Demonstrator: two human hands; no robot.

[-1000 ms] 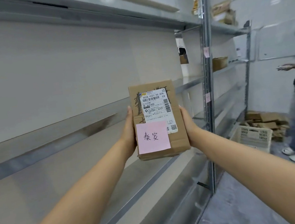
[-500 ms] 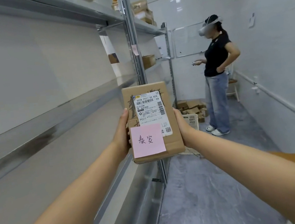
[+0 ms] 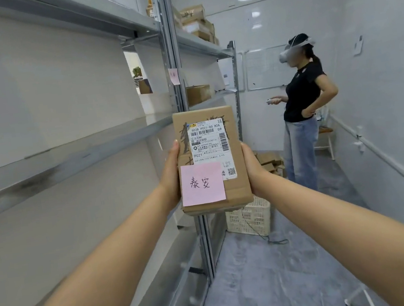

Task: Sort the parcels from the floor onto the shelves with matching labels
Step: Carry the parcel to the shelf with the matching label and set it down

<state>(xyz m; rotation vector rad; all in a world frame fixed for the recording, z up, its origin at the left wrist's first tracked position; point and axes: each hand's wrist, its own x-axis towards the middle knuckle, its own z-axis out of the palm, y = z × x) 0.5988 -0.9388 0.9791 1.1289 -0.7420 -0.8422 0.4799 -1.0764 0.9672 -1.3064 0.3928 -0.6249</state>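
A cardboard parcel [image 3: 211, 159] is held upright in mid-air between both hands.

The parcel is gripped at its left edge by the left hand [image 3: 171, 176] and at its right edge by the right hand [image 3: 252, 169], just right of the metal shelves [image 3: 71, 155]. A pink note [image 3: 201, 184] is stuck on its front, below a white shipping label [image 3: 210, 146]. A white crate [image 3: 250, 217] is seen on the floor beyond.

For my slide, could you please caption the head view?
Both hands, left and right, hold a pink-noted parcel beside metal shelves.
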